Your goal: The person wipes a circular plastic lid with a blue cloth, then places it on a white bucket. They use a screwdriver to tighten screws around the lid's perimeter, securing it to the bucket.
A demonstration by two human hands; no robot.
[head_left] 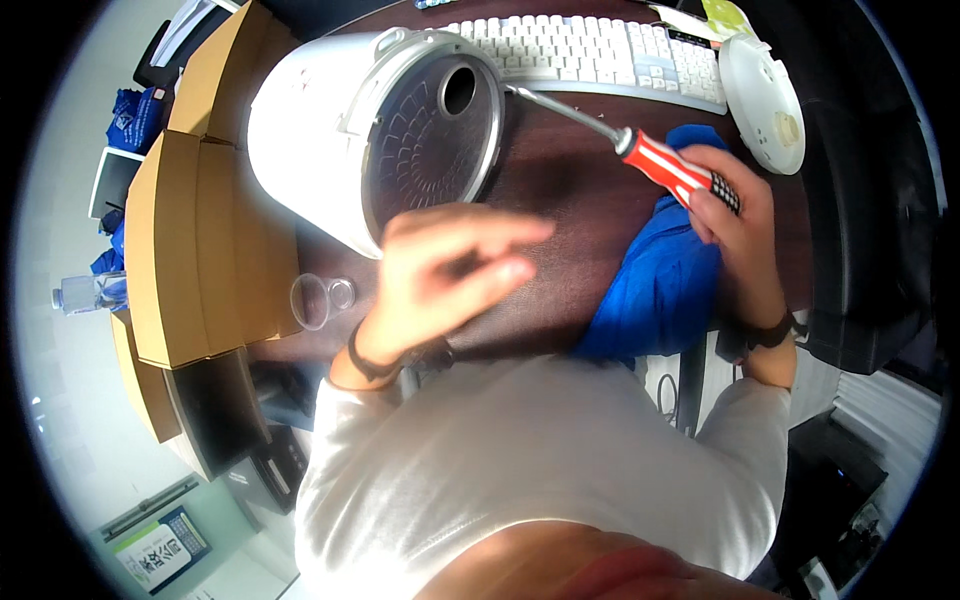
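My right hand (735, 210) grips a screwdriver (670, 165) by its red, white and black handle. The metal shaft points up and left, its tip near the rim of a white cylindrical appliance (310, 130). That appliance lies on its side, with its dark round end plate (420, 150) turned to the right; the plate has a round hole and curved slots. In front of the plate's lower edge is my left hand (430, 270), slightly blurred, its thumb and fingers stretched apart with nothing visible between them. A blue cloth (650, 285) lies beside and beneath my right hand.
Behind the screwdriver lies a white keyboard (580, 55), with a round white plastic cover (755, 110) at its right end. A small clear plastic cup (311, 302) and a clear round piece (342, 294) are at left. An open cardboard box (180, 250) borders the dark table (560, 190).
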